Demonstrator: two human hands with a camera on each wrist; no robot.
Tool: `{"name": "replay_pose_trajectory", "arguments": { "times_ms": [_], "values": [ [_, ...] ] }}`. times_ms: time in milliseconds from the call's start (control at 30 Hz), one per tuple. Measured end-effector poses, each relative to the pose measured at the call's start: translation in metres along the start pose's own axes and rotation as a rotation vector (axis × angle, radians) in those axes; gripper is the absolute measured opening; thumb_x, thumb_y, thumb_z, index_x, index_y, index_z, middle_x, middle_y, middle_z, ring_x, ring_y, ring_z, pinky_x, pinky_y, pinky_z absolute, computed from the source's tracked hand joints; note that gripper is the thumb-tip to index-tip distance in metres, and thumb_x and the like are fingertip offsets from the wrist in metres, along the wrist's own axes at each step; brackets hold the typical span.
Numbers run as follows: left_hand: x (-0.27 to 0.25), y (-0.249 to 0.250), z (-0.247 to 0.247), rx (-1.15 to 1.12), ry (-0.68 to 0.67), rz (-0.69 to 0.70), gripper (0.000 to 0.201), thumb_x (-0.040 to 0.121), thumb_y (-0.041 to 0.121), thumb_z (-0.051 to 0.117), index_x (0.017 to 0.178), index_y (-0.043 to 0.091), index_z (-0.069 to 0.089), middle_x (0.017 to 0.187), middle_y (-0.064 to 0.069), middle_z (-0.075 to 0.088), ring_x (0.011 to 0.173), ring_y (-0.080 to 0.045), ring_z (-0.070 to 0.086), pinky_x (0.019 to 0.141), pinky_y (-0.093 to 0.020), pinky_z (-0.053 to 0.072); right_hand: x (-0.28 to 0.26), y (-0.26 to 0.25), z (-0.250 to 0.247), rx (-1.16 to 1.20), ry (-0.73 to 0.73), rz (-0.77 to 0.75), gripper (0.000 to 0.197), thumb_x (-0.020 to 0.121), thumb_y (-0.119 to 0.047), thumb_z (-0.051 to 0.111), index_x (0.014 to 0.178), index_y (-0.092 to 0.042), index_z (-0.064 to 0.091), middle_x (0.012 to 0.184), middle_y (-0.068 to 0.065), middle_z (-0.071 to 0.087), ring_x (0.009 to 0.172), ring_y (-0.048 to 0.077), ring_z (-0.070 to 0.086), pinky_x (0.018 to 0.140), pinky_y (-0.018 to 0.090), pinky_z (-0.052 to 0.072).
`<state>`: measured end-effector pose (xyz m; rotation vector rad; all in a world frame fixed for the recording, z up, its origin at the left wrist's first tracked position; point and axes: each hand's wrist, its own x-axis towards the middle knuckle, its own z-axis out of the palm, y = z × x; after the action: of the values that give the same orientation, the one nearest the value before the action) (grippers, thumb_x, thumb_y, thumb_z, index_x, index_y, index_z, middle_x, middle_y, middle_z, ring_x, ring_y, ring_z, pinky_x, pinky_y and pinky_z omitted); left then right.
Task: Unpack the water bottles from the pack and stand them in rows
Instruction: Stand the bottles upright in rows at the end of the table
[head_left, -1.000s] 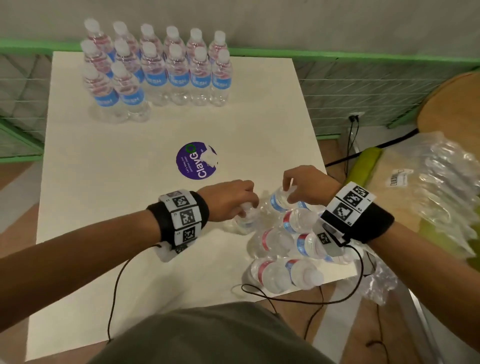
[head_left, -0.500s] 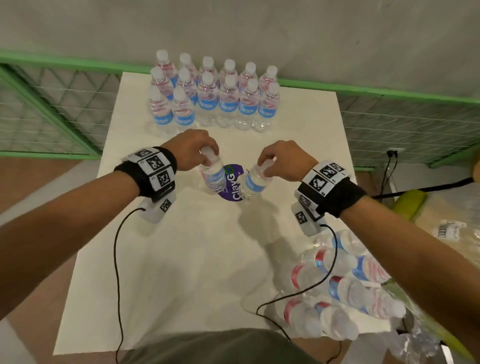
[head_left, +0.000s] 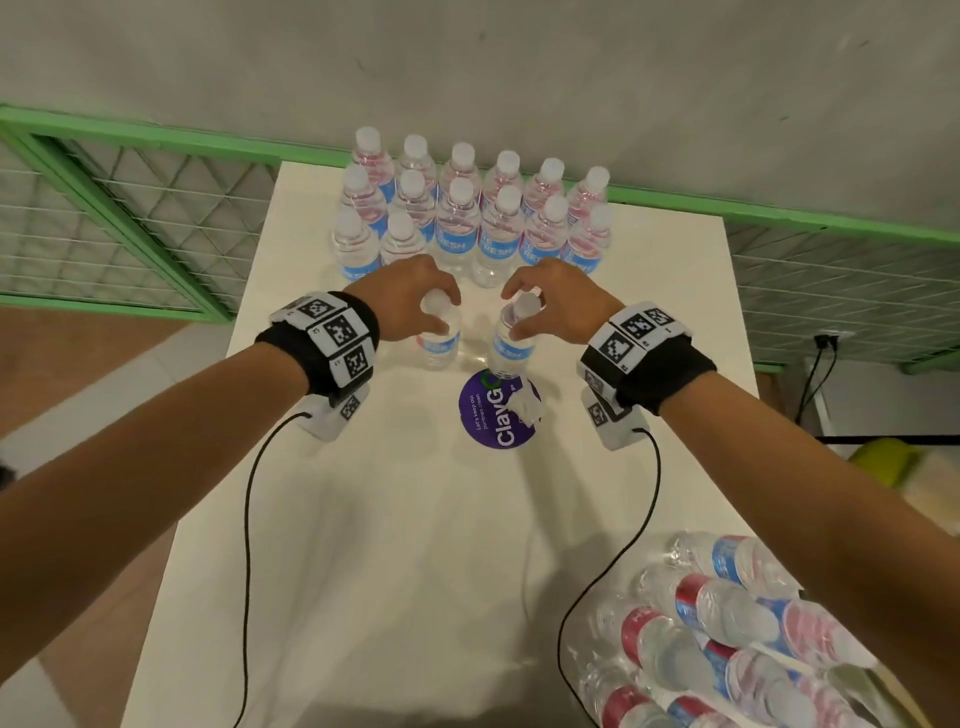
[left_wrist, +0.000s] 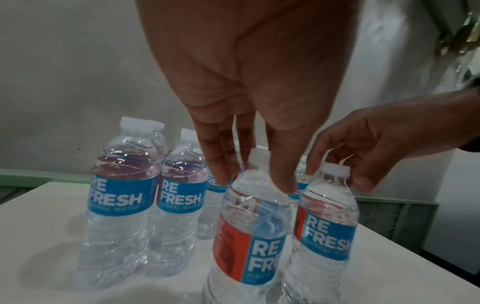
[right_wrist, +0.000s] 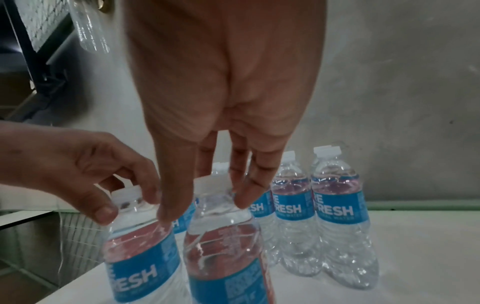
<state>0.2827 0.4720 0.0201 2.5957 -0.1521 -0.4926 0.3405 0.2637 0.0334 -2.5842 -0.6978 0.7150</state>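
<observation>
I observe my left hand (head_left: 410, 304) pinching the white cap and neck of a clear plastic water bottle with a blue label (head_left: 439, 340), fingertips (left_wrist: 221, 174) curled down around the neck. My right hand (head_left: 553, 304) pinches a second clear blue-labelled bottle (head_left: 511, 345) the same way at its cap. Both bottles are upright, side by side, over the white square table (head_left: 363, 545), just in front of the standing rows of clear capped bottles (head_left: 467, 218) at the far edge. Whether their bases touch the tabletop I cannot tell. The right-hand bottle stands at the far rim of a round purple sticker (head_left: 493, 418). The torn shrink-wrapped pack of remaining bottles (head_left: 727, 639) lies at the near right corner, its bottles on their sides.
</observation>
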Motion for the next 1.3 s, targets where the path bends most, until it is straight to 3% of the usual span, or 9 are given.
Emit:
{"name": "replay_pose_trajectory", "arguments": {
  "times_ms": [67,200,500,700,800,900,1000,1133,1300],
  "values": [
    [0.002,0.002,0.002,0.051,-0.007,-0.009,0.036,0.081,0.024,0.070,0.114,0.018,0.058,0.110,-0.010,0.048,0.103,-0.026,0.048,0.086,-0.034,0.037,0.002,0.004,0.002,0.007,0.017,0.040,0.041,0.071,-0.021,0.079,0.107,-0.013,0.062,0.100,0.002,0.049,0.089,0.019,0.051,0.075,0.028,0.038],
    [0.009,0.004,-0.001,0.053,0.034,0.002,0.034,0.081,0.017,0.069,0.114,0.016,0.059,0.108,-0.011,0.050,0.104,-0.029,0.049,0.086,-0.034,0.037,0.005,0.006,0.000,0.056,0.112,0.020,0.028,0.075,-0.015,0.074,0.100,-0.005,0.065,0.092,0.003,0.058,0.086,0.018,0.055,0.071,0.026,0.040],
    [0.018,0.002,-0.007,0.068,0.065,0.004,0.034,0.079,0.009,0.070,0.112,0.012,0.063,0.109,-0.014,0.053,0.105,-0.031,0.050,0.084,-0.036,0.038,0.012,0.015,0.005,-0.011,0.084,0.056,0.038,0.071,-0.014,0.078,0.105,-0.013,0.062,0.107,0.011,0.056,0.092,0.024,0.052,0.080,0.034,0.045],
    [0.007,-0.013,-0.017,0.068,0.093,-0.060,0.031,0.076,0.010,0.073,0.106,0.010,0.066,0.106,-0.015,0.055,0.104,-0.032,0.050,0.081,-0.032,0.036,0.037,0.000,0.005,0.059,0.200,0.047,0.037,0.075,-0.016,0.074,0.111,-0.012,0.064,0.106,0.011,0.058,0.093,0.023,0.053,0.077,0.028,0.038],
    [-0.002,-0.025,-0.024,0.066,0.096,-0.081,0.030,0.075,0.005,0.073,0.104,0.009,0.067,0.110,-0.014,0.057,0.107,-0.032,0.050,0.083,-0.031,0.036,0.053,-0.017,0.001,0.058,0.218,0.009,0.034,0.077,-0.011,0.070,0.110,-0.007,0.065,0.095,0.007,0.055,0.087,0.017,0.049,0.074,0.025,0.036],
    [-0.010,-0.041,-0.030,0.070,0.095,-0.104,0.030,0.074,0.001,0.071,0.102,0.011,0.066,0.113,-0.012,0.056,0.108,-0.031,0.050,0.085,-0.029,0.035,0.069,-0.030,-0.001,0.042,0.205,-0.014,0.032,0.078,-0.009,0.070,0.110,-0.006,0.065,0.093,0.007,0.055,0.087,0.019,0.052,0.074,0.024,0.035],
    [-0.016,-0.056,-0.034,0.070,0.115,-0.123,0.033,0.075,-0.001,0.069,0.104,0.013,0.066,0.114,-0.011,0.055,0.110,-0.031,0.050,0.088,-0.034,0.037,0.080,-0.037,0.001,0.044,0.194,-0.027,0.034,0.077,-0.009,0.071,0.110,-0.008,0.064,0.103,0.014,0.063,0.093,0.027,0.059,0.077,0.026,0.041],
    [-0.020,-0.070,-0.040,0.066,0.125,-0.151,0.041,0.075,-0.002,0.067,0.113,0.012,0.062,0.120,-0.012,0.055,0.115,-0.032,0.048,0.095,-0.037,0.037,0.087,-0.041,0.002,0.025,0.206,-0.043,0.036,0.075,-0.007,0.071,0.110,-0.010,0.064,0.110,0.016,0.063,0.095,0.027,0.059,0.081,0.029,0.042],
    [-0.023,-0.077,-0.042,0.047,0.114,-0.161,0.038,0.076,0.003,0.069,0.112,0.014,0.062,0.121,-0.013,0.052,0.113,-0.031,0.049,0.095,-0.037,0.038,0.091,-0.044,0.001,0.016,0.221,-0.043,0.037,0.074,-0.007,0.073,0.111,-0.010,0.064,0.111,0.015,0.063,0.096,0.025,0.058,0.081,0.028,0.042]
  ]
}}
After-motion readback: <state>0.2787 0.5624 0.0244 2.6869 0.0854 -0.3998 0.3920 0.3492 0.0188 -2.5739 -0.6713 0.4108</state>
